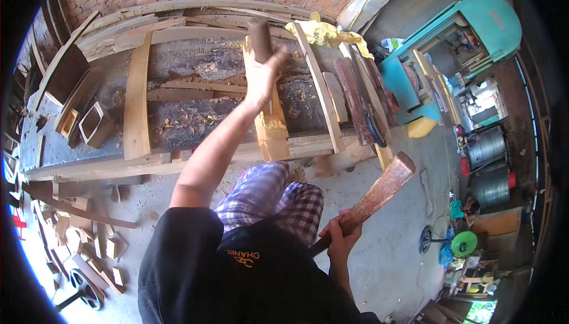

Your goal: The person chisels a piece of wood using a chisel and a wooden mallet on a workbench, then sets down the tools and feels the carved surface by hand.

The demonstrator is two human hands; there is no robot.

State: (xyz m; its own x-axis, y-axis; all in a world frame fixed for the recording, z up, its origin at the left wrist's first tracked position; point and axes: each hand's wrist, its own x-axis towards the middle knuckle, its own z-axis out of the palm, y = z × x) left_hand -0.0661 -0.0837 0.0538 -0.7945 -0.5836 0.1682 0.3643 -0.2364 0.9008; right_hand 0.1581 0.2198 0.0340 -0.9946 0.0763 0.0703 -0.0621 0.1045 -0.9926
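My left hand (268, 75) is blurred and closed around a thick brown wooden handle (259, 37); whatever lies below the handle is hidden. It is over a pale wooden beam (273, 137) that lies across the workbench, with cut marks and shavings on its top. Low on the right, my right hand (342, 236) is wrapped around a long rusty-brown tool (385, 188), wider at its blunt far end and dark at the near end. The tool is tilted up to the right, away from the beam. My knees are against the bench side.
The dark, chip-strewn bench (189, 114) carries a pale board (137, 96), a narrow slat (318, 87), hollow wooden boxes (96, 125) and a yellow bag (326, 35). A teal band saw (492, 25) stands right. Wood offcuts (77, 235) litter the left floor; a green fan (463, 244) is lower right.
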